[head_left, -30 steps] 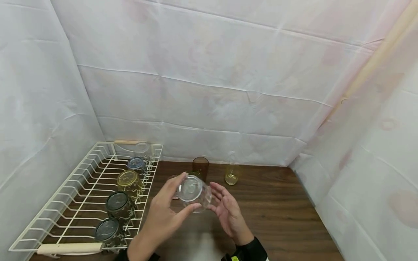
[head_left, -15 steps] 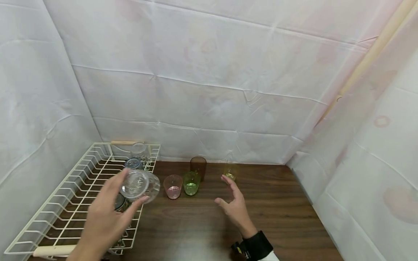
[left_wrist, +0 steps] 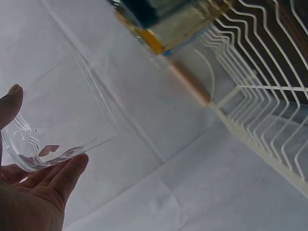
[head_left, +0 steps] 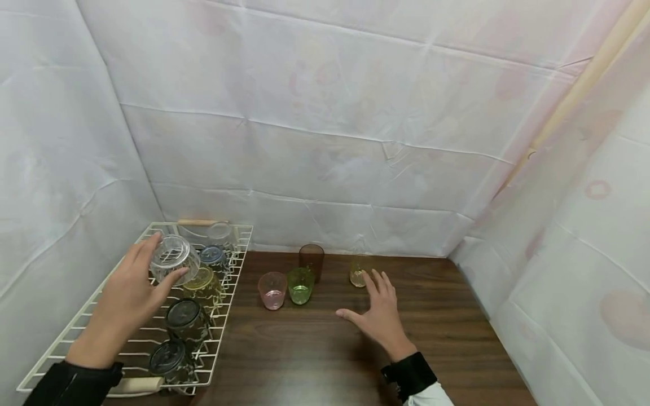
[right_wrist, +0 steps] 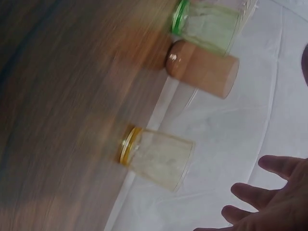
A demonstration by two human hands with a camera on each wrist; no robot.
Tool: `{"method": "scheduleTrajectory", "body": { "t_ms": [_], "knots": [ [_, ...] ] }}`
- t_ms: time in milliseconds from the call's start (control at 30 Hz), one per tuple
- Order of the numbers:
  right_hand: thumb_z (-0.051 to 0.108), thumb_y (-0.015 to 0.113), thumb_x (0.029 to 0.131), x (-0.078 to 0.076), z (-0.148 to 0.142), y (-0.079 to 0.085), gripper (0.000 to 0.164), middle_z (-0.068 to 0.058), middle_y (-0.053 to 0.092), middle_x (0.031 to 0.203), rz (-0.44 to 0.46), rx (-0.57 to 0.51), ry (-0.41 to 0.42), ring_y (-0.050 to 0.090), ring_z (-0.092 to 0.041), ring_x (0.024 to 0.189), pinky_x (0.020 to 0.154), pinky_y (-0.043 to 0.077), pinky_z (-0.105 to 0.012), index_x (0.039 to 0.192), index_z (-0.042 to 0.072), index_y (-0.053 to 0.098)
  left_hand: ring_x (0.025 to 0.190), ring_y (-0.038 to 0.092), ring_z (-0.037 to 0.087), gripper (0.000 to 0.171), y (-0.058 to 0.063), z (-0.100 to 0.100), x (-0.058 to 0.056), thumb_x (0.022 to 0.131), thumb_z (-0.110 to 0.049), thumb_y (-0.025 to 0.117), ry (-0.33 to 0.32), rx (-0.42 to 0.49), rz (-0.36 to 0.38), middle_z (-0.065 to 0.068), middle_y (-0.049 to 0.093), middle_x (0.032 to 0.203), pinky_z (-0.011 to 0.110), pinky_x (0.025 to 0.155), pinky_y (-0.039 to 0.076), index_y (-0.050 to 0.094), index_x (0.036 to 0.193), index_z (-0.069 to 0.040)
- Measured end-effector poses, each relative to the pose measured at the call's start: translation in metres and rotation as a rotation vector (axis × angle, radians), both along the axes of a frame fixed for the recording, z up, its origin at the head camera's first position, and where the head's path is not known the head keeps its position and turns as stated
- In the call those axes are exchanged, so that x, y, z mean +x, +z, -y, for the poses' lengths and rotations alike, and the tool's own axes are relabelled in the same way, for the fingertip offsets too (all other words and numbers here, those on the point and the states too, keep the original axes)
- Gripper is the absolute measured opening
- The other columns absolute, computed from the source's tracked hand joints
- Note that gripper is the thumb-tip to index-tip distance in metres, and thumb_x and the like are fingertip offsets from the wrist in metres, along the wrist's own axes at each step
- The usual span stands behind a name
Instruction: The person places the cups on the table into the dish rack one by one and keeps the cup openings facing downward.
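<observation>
In the head view my left hand (head_left: 127,293) holds a clear glass (head_left: 175,256) upside down over the wire rack, thumb on one side and fingers on the other. The left wrist view shows the same clear glass (left_wrist: 67,110) between thumb and fingertips. My right hand (head_left: 381,316) is spread above the table, holding nothing, just in front of a pale yellow glass (head_left: 357,275). That yellow glass (right_wrist: 159,159) stands apart from the spread fingers in the right wrist view. A green glass (head_left: 301,285), a pink glass (head_left: 272,290) and a brown glass (head_left: 312,262) stand on the table between my hands.
The white wire rack (head_left: 215,355) occupies the left side. Along its right side sit upturned glasses: clear (head_left: 220,232), blue (head_left: 213,256), yellow (head_left: 203,282) and dark ones (head_left: 185,318). White sheeting (head_left: 325,169) encloses the wooden table (head_left: 304,349).
My left hand has carried the clear glass from the middle leftward over the rack. My right hand has come away from that glass and moved right, near the yellow glass.
</observation>
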State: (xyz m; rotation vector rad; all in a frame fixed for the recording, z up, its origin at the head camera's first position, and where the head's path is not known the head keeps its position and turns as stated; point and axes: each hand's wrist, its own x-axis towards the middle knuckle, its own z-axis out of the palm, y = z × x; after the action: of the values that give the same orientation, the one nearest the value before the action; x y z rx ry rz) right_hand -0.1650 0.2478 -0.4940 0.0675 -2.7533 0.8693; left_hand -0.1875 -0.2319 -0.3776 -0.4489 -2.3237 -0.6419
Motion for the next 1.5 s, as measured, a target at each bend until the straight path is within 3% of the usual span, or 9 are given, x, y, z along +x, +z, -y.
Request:
{"method": "scheduleTrajectory", "body": {
  "t_ms": [100,333,633,900,1133,1333,1500],
  "knots": [
    [0.066,0.086,0.079,0.001,-0.012,-0.003,0.117,-0.024,0.026,0.175,0.028,0.017,-0.020,0.015,-0.050,0.165,0.127,0.014,-0.080,0.169,0.016,0.032,0.125,0.053,0.063,0.092,-0.004,0.009,-0.017,0.087,-0.019,0.089,0.021,-0.013,0.065,0.041,0.052,0.145,0.078,0.097,0.045,0.039,0.160,0.004],
    [0.068,0.085,0.079,0.004,-0.027,-0.018,0.119,-0.025,0.027,0.174,0.037,0.047,-0.062,0.018,-0.052,0.164,0.124,0.018,-0.083,0.170,0.016,0.030,0.120,0.050,0.065,0.089,-0.017,0.040,-0.059,0.097,-0.027,0.080,0.046,0.007,0.228,0.047,0.049,0.139,0.079,0.095,0.042,0.032,0.161,0.010],
    [0.073,0.083,0.078,0.010,-0.026,-0.026,0.121,-0.023,0.028,0.175,0.088,0.044,-0.063,0.017,-0.050,0.165,0.124,0.018,-0.083,0.171,0.018,0.028,0.110,0.050,0.063,0.074,-0.054,0.069,-0.104,0.098,-0.020,0.078,0.075,0.027,0.352,0.048,0.050,0.125,0.074,0.086,0.042,0.040,0.147,0.021],
    [0.070,0.085,0.077,0.017,-0.025,-0.028,0.121,-0.025,0.029,0.174,0.083,0.035,-0.064,0.018,-0.052,0.164,0.123,0.018,-0.084,0.170,0.016,0.030,0.118,0.046,0.067,0.077,-0.081,0.069,-0.126,0.099,-0.019,0.074,0.133,0.064,0.434,0.052,0.045,0.132,0.076,0.094,0.042,0.034,0.147,0.026],
    [0.067,0.087,0.078,0.019,-0.025,-0.031,0.120,-0.025,0.030,0.173,0.076,0.026,-0.071,0.020,-0.052,0.163,0.124,0.021,-0.082,0.170,0.015,0.030,0.122,0.044,0.069,0.079,-0.091,0.058,-0.145,0.097,-0.015,0.076,0.120,0.025,0.446,0.054,0.043,0.134,0.078,0.101,0.040,0.032,0.148,0.028],
    [0.063,0.088,0.079,0.018,-0.022,-0.035,0.117,-0.025,0.031,0.173,0.093,-0.002,-0.061,0.021,-0.052,0.163,0.125,0.021,-0.081,0.169,0.015,0.031,0.132,0.038,0.069,0.081,-0.096,0.057,-0.156,0.103,-0.017,0.070,0.166,0.021,0.527,0.055,0.035,0.143,0.078,0.108,0.038,0.024,0.154,0.026],
    [0.067,0.087,0.078,0.018,-0.019,-0.038,0.118,-0.024,0.032,0.173,0.104,0.016,-0.052,0.023,-0.051,0.163,0.123,0.023,-0.081,0.169,0.016,0.032,0.137,0.033,0.070,0.083,-0.096,0.059,-0.165,0.105,-0.020,0.066,0.177,0.017,0.554,0.056,0.031,0.146,0.079,0.112,0.034,0.020,0.155,0.027]
  ]
}}
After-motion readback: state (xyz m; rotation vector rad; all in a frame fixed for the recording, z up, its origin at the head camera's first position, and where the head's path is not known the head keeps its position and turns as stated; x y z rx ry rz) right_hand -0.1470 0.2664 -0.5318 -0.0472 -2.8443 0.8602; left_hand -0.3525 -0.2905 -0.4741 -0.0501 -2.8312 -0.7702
